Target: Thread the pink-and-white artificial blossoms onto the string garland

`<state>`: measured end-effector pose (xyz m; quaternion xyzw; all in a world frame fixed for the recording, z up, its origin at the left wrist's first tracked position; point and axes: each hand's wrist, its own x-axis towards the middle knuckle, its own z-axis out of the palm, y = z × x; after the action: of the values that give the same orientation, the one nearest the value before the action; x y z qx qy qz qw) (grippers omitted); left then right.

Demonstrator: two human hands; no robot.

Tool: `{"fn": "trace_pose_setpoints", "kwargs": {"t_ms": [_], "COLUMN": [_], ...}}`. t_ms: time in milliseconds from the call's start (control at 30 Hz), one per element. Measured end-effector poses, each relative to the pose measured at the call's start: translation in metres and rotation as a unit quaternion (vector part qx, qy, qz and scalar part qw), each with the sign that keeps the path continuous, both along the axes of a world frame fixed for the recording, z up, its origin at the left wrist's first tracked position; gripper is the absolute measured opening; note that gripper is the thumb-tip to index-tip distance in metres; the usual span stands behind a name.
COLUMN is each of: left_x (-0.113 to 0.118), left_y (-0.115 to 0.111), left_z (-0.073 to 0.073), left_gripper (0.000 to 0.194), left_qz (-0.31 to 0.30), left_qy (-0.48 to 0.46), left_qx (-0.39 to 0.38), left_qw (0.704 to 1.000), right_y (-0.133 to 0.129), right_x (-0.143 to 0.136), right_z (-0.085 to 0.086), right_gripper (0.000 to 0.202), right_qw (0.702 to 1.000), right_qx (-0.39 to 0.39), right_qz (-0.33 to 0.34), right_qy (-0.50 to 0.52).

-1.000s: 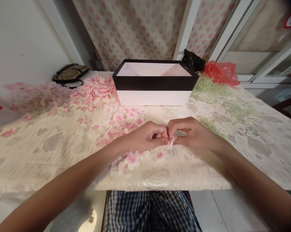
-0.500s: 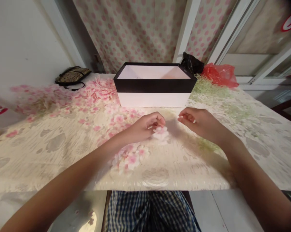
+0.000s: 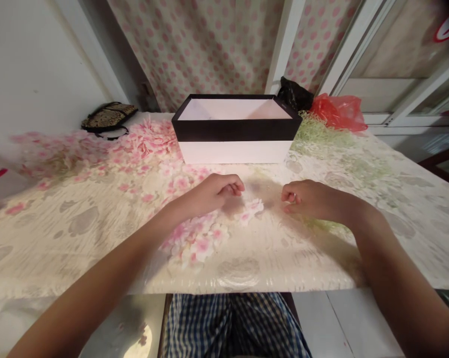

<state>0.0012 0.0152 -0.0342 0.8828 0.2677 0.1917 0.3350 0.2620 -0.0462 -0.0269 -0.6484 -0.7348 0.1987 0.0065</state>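
Note:
My left hand [image 3: 220,193] hovers over the petals with its fingers curled in, and nothing shows in them. Just below its fingertips and apart from them, a white and pink artificial blossom [image 3: 251,211] lies on the tablecloth. To the right, my right hand [image 3: 302,198] is held low over the cloth, fingers bent toward the palm and no object visible in them. A cluster of pink and white blossoms [image 3: 202,243] lies below my left wrist. More loose blossoms [image 3: 181,183] are scattered beyond that forearm.
Behind my hands stands an open black-and-white box [image 3: 235,151]. Pink flower heads [image 3: 149,136] are heaped left of it, near a patterned pouch [image 3: 110,117]. Green shredded filler [image 3: 321,134], a red plastic bag [image 3: 338,112] and a black bag [image 3: 294,94] are at the back right.
My left hand has let go of the blossom and drawn back slightly left; the blossom now rests on the cloth. My right hand has moved a little right and nearer to me.

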Motion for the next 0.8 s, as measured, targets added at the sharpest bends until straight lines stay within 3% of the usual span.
{"fn": "trace_pose_setpoints", "kwargs": {"t_ms": [100,267,400,533,800], "left_x": [-0.007,-0.017,-0.022,-0.028,-0.031], "left_y": [0.004,0.011,0.013,0.013,0.017], "left_z": [0.005,0.010,0.017,0.025,0.021], "left_gripper": [0.030,0.022,0.023,0.031,0.042], "left_qz": [0.055,0.085,0.088,0.079,0.097], "left_qy": [0.048,0.141,0.167,0.177,0.183], "left_qx": [0.054,0.102,0.080,0.071,0.025], "left_qw": [0.996,0.981,0.979,0.978,0.978], "right_y": [-0.003,-0.006,-0.003,0.001,0.003], "right_x": [0.002,0.002,0.002,0.005,0.001], "right_z": [0.002,0.003,-0.004,-0.010,-0.006], "right_gripper": [0.001,0.012,0.017,0.016,0.015], "right_qw": [1.000,0.999,0.995,0.995,0.997], "right_qx": [-0.016,-0.011,0.045,0.060,0.078], "right_qz": [0.004,0.042,0.057,0.051,0.026], "right_qy": [0.003,0.022,0.071,0.059,0.002]}}
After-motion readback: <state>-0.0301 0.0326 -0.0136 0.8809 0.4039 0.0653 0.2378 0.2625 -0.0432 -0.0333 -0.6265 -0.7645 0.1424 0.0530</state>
